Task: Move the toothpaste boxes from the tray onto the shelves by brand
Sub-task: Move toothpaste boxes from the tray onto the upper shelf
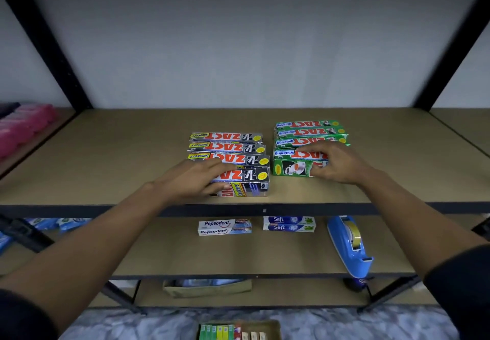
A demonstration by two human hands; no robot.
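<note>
Grip of left hand (191, 180) clasped silver box (249, 183), right hand (336, 163) green box (291, 166), likely aligning them by brand.

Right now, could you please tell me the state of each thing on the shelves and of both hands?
Left hand: grips nearest silver box.
Right hand: grips nearest green box.
Other silver boxes: three, side by side, top shelf.
Other green boxes: three, side by side, top shelf.
Pepsodent boxes: two together, lower shelf.
Safi boxes: two together, lower shelf.
Tape dispenser: upright, lower shelf.
Tray: holds boxes.
</note>
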